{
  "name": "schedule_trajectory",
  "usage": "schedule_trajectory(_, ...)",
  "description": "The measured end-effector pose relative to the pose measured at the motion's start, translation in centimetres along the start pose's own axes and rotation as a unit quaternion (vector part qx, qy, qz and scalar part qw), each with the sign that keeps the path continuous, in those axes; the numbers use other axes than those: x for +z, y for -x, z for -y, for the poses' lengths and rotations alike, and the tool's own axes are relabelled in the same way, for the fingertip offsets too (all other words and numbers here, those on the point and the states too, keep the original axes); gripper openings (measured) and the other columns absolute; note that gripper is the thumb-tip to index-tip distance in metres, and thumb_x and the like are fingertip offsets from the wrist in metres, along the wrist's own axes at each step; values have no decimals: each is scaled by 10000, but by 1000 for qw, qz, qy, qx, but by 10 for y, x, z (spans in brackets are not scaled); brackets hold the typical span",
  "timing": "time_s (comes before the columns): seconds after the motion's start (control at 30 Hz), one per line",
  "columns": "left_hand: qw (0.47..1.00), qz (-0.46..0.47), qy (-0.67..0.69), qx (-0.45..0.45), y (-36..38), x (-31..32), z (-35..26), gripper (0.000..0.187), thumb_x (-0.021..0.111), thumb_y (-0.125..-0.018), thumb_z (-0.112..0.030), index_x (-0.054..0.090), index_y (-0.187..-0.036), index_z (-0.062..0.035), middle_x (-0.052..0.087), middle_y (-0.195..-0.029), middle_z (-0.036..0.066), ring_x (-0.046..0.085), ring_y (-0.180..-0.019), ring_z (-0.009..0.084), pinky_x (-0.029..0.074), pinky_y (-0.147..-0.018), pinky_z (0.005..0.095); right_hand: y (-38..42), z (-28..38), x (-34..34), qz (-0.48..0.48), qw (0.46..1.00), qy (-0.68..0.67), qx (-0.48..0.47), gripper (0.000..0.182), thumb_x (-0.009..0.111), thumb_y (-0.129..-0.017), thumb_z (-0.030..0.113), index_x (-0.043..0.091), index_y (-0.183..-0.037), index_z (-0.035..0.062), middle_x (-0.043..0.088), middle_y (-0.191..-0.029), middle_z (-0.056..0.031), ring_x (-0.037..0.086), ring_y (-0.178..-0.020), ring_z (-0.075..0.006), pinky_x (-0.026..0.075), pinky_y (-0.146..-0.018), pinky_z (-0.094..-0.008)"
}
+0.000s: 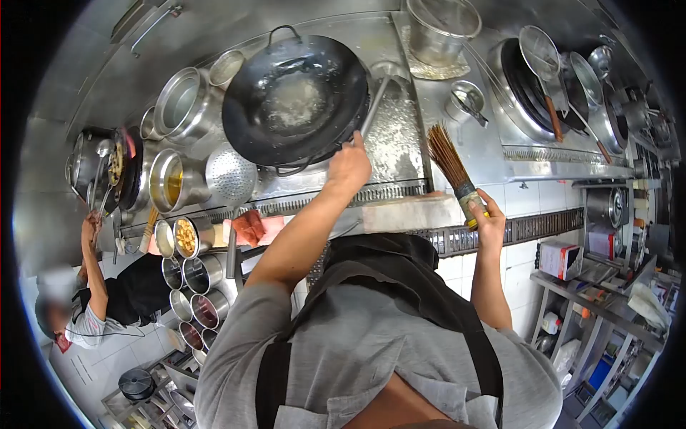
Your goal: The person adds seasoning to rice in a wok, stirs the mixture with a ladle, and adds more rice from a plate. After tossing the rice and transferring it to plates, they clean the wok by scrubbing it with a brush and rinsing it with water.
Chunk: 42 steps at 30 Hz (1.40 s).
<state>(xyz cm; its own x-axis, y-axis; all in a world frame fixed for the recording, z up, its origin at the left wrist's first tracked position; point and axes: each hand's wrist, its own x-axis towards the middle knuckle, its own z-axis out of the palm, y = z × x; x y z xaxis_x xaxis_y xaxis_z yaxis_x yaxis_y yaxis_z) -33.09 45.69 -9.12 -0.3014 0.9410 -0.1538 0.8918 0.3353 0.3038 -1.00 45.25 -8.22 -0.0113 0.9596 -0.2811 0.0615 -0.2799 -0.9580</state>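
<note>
My left hand (349,168) is closed at the near end of a thick metal faucet spout (376,107), one finger stretched up along it. Beside that hand a large black wok (294,100) with two loop handles rests on the range, its inside wet with a whitish shine at the bottom. In my right hand (489,220) is a bamboo wok brush (453,161), gripped by its bound base. Its bristles point up and left, over the counter and apart from the wok.
A perforated skimmer (231,176), metal pots (179,104) and red meat on a pink board (271,230) are at left. Another person (107,293) works at the far left. A strainer pot (443,32), a small metal cup (466,101) and more woks (514,86) stand at right.
</note>
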Motion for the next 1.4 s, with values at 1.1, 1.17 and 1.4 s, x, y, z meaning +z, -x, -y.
schedule_trajectory(1.1,820,-193,314,-438,194,61,313,672,734,-710,-249,499,-1265,51,587,-1139,301,579,-1065,424,469,-918,436,-154,55,409,349,701,452,-428,417,707,-770,268,635,-1157,129,657,-979,-201,625,-928,-377,501,-836,-434)
schedule_trajectory(1.17,821,-172,315,-444,193,68,325,665,755,-690,-231,518,-1258,20,625,-1080,268,605,-1028,402,481,-897,429,-150,89,366,381,672,514,-374,408,709,-756,253,652,-1144,139,660,-1002,-198,629,-933,-365,496,-857,-416)
schedule_trajectory(1.4,890,-127,281,-336,184,59,319,535,759,-665,-169,471,-1090,-19,635,-930,267,608,-919,456,490,-812,491,-213,96,415,100,688,601,-395,368,628,-806,283,614,-1151,158,664,-794,-200,651,-794,-391,522,-761,-483)
